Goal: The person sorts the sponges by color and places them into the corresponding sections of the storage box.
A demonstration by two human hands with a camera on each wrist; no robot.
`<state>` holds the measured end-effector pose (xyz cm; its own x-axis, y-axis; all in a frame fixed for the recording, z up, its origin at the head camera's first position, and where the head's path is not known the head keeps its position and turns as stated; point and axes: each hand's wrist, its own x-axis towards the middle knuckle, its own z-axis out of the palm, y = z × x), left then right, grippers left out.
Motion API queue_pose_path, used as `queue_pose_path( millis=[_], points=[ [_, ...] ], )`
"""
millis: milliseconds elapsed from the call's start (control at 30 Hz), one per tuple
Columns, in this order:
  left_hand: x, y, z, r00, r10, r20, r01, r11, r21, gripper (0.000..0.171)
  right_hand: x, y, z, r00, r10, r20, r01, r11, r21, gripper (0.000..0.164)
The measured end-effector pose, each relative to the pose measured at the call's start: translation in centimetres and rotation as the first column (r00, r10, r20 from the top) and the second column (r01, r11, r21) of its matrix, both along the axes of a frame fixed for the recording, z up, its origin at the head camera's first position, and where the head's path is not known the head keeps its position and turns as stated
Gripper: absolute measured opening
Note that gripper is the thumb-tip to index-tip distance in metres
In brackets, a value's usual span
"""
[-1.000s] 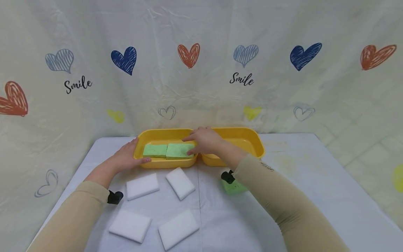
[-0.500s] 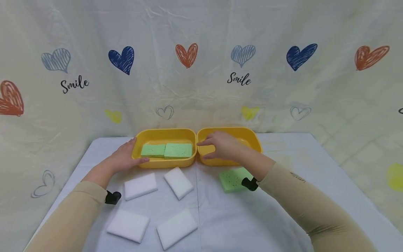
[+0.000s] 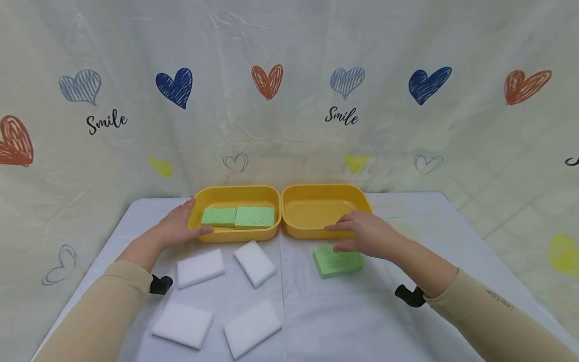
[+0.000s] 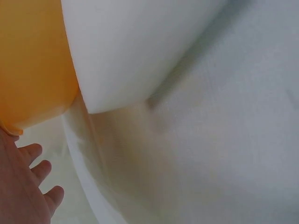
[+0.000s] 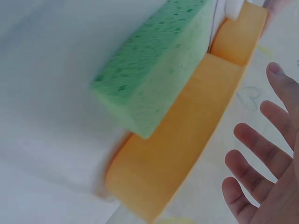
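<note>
In the head view my left hand [image 3: 177, 227] rests at the left end of the left yellow tray [image 3: 239, 235], thumb at the front rim and fingers along the side. Its fingers look loosely stretched in the left wrist view. Two green sponges [image 3: 255, 217] lie side by side in that tray. My right hand [image 3: 373, 235] hovers with spread fingers over the back edge of a third green sponge [image 3: 339, 262], which lies on the table in front of the right yellow tray [image 3: 327, 233]. The right wrist view shows the open right palm [image 5: 275, 186] holding nothing.
Several white sponge-like blocks [image 3: 252, 329] lie on the white-covered table [image 3: 334, 327], left of the centre and in front of the left tray. The two trays stand side by side near the back edge. A curtain [image 3: 298, 141] with printed hearts hangs behind.
My right hand has moved right and toward me, from above the left tray, across the right tray, to the loose green sponge. My left hand has stayed at the left tray.
</note>
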<state>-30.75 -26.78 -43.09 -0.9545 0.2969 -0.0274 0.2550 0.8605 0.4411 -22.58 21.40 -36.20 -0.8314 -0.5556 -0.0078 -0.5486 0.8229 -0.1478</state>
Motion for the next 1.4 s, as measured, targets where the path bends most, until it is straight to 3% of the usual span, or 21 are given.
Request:
queue_pose_path(
  millis=[167, 267, 433, 567, 700, 1033, 1400],
  points=[
    [-0.5, -0.4, -0.9, 1.0, -0.01, -0.008, 0.01, 1.0, 0.011, 0.115, 1.1, 2.0, -0.7, 1.0, -0.026, -0.015, 0.026, 1.0, 0.0, 0.049],
    [-0.4, -0.5, -0.8, 1.0, -0.007, 0.005, 0.007, 1.0, 0.014, 0.116, 1.3, 2.6, -1.1, 0.999, -0.033, -0.008, 0.033, 0.999, -0.012, 0.049],
    [0.2, 0.0, -0.2, 1.0, 0.005, 0.022, -0.005, 1.0, 0.01, 0.114, 1.5, 3.0, -1.6, 0.997, -0.068, 0.047, 0.068, 0.998, 0.001, 0.05],
    [-0.3, -0.1, -0.8, 1.0, 0.01, 0.02, -0.01, 1.0, 0.013, 0.115, 1.7, 3.1, -2.1, 0.991, -0.088, 0.102, 0.085, 0.996, 0.034, 0.055],
    [-0.5, -0.3, -0.9, 1.0, 0.009, 0.028, -0.01, 1.0, 0.007, 0.117, 1.7, 3.3, -2.7, 0.993, -0.058, 0.1, 0.053, 0.997, 0.049, 0.056],
    [0.5, 0.4, 0.5, 1.0, 0.01, 0.021, -0.01, 1.0, 0.007, 0.112, 1.1, 3.7, -4.2, 0.994, -0.007, 0.107, 0.001, 0.999, 0.052, 0.061],
    [0.1, 0.1, 0.0, 1.0, 0.001, 0.023, -0.001, 1.0, 0.017, 0.112, 0.3, 3.8, -4.9, 0.989, -0.01, 0.15, -0.001, 0.997, 0.074, 0.062]
  ],
)
